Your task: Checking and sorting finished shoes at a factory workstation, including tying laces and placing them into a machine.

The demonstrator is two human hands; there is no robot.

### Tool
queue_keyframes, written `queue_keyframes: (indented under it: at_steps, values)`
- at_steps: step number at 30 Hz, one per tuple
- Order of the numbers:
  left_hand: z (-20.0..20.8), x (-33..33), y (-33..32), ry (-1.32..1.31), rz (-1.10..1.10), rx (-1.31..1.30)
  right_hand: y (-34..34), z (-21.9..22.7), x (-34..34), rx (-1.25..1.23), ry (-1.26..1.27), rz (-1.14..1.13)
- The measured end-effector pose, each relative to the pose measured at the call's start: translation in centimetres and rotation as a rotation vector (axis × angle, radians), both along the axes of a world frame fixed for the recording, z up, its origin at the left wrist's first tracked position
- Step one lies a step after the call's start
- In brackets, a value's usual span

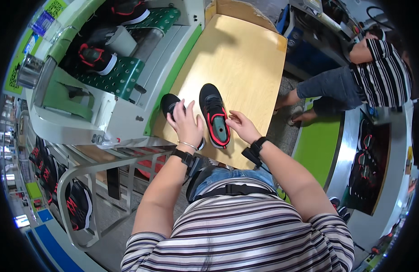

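Two black sneakers with red collar trim lie side by side on the pale wood-look table, toes pointing away from me. The right-hand sneaker (213,102) shows its laces and a dark green insole with a small hole. My left hand (187,126) is over the left-hand sneaker (169,103), fingers spread, hiding most of it. Whether the palm presses on that sneaker I cannot tell. Beside the collar of the right-hand sneaker is my right hand (244,127), its fingers apart and slightly bent, fingertips close to the shoe's edge. Neither hand visibly grips anything.
To the left, a machine with a perforated green conveyor belt (132,72) carries more sneakers. A metal rack (89,167) with shoes stands below it. Cardboard (245,10) edges the table's far end. A person in a striped shirt (384,72) is at the right, by another shoe line.
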State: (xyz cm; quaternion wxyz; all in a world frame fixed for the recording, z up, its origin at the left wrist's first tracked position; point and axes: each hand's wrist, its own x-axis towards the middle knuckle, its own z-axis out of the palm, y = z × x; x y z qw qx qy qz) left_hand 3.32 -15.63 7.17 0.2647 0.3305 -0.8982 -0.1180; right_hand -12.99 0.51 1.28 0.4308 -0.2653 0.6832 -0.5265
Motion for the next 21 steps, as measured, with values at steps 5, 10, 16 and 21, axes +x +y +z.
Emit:
queue_keyframes:
  at_steps: [5, 10, 16, 21]
  values:
    - [1.9, -2.5, 3.9, 0.051, -0.272, 0.236, -1.3, -1.2, -0.4, -0.025, 0.02, -0.076]
    - [-1.0, -3.6, 2.9, 0.044, -0.21, 0.577, -2.0, -1.9, -0.5, -0.001, 0.166, -0.134]
    - [-1.5, -3.5, 0.6, -0.005, -0.187, 0.642, -2.9, -1.3, -0.7, 0.134, -0.134, -0.165]
    - [1.2, -5.2, 1.5, -0.103, -0.309, 0.453, -2.7, -1.7, -1.6, 0.13, -0.255, -0.194]
